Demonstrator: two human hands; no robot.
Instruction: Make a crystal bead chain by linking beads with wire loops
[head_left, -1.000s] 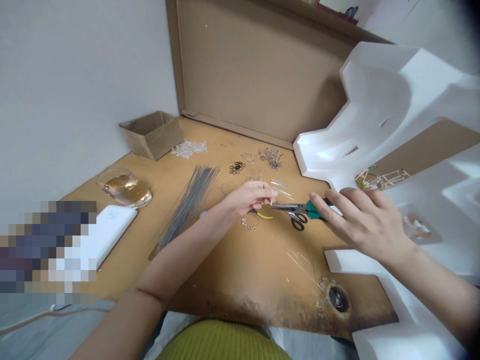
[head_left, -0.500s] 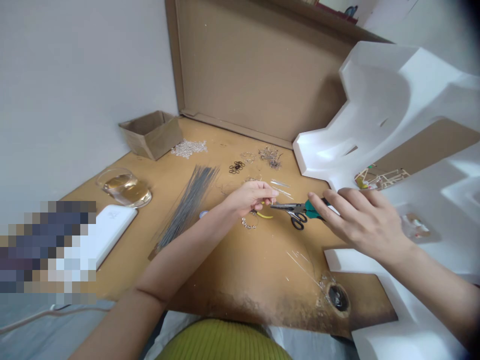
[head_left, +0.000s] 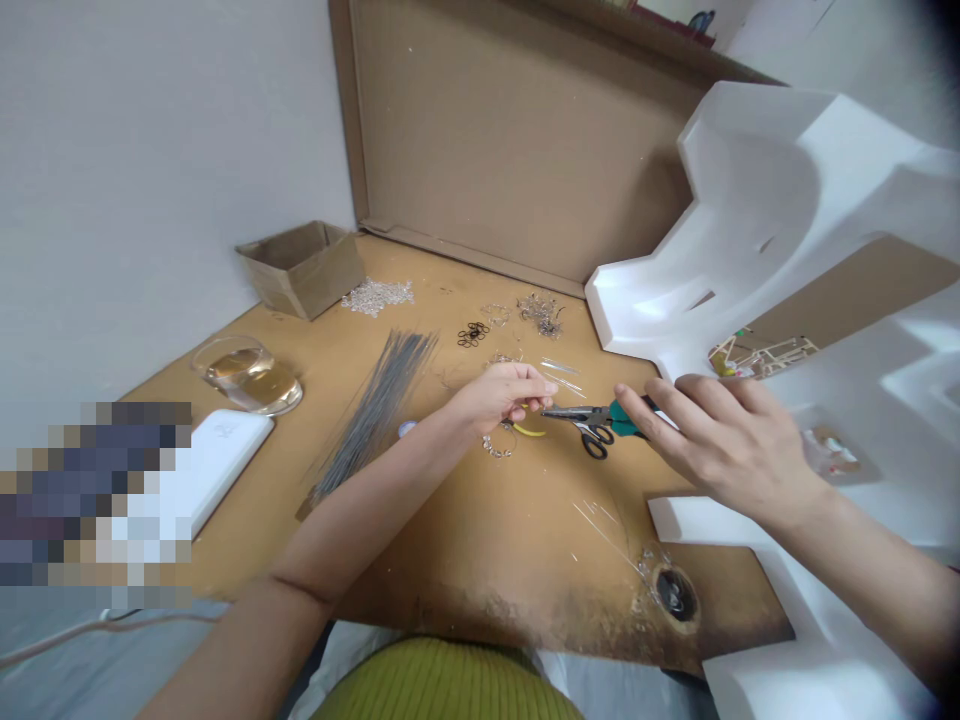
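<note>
My right hand [head_left: 727, 440] is wrapped round the green handles of a pair of pliers [head_left: 581, 413], whose dark jaws point left. Their tip meets the fingertips of my left hand [head_left: 511, 392], which pinch something small and thin, maybe a piece of wire; it is too small to make out. Black-handled scissors [head_left: 596, 442] lie on the table just under the pliers. Below my left hand are a yellow-handled tool [head_left: 529, 432], partly hidden, and a ring of clear beads [head_left: 496, 446]. Short silver wires [head_left: 561, 366] lie just beyond my fingertips.
A bundle of grey wires [head_left: 379, 405] lies left of my forearm. Further left stand a glass of amber liquid [head_left: 251, 378], a white device [head_left: 232, 450] and a cardboard box [head_left: 304, 270] beside clear beads [head_left: 379, 297]. White foam [head_left: 637, 300] borders the right; a hole [head_left: 676, 595] is near the front edge.
Both hands stay in nearly the same place. The thin piece between my left fingertips and the plier tip shows less clearly now.
</note>
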